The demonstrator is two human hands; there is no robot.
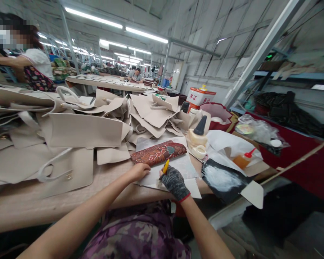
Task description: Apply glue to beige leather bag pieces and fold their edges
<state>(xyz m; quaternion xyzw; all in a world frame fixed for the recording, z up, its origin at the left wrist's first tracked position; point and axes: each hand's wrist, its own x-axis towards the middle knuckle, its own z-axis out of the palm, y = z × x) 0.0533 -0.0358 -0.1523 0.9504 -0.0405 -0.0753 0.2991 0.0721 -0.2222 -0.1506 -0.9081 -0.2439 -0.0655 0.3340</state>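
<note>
My right hand (175, 181), in a dark grey fingerless glove with a red cuff, is closed around a yellow-handled tool (166, 166). The tool's lower end is hard to make out. Beneath it lies a pale sheet (185, 167) at the table's near edge. My bare left hand (140, 172) has curled fingers at the near left corner of a brown-red patterned folded piece (159, 153). Whatever those fingers pinch is hidden. The patterned piece rests on the pale sheets, just beyond both hands.
Beige bag panels (86, 131) with handles are heaped across the left and back. On the right stand a cream bottle with a black cone cap (198, 135), a black sheet smeared white (223, 178) and an orange squeeze bottle (243, 160). A co-worker (40, 61) is at far left.
</note>
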